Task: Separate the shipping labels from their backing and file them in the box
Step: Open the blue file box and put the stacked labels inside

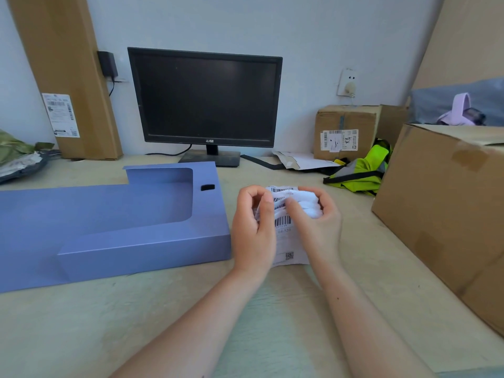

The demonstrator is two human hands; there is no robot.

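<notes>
At centre frame, the left hand (pixel 252 227) and right hand (pixel 313 214) both pinch the shipping labels (pixel 283 222), seemingly to peel backing; the blue file box (pixel 141 249) lies open at left on the bench (pixel 272 323).

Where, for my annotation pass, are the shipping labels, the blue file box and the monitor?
shipping labels (pixel 282 221): head view, on the lower barcode of the printed face.
blue file box (pixel 147 255): head view, on its near front wall.
monitor (pixel 207 99): head view, on the middle of the dark screen.
</notes>
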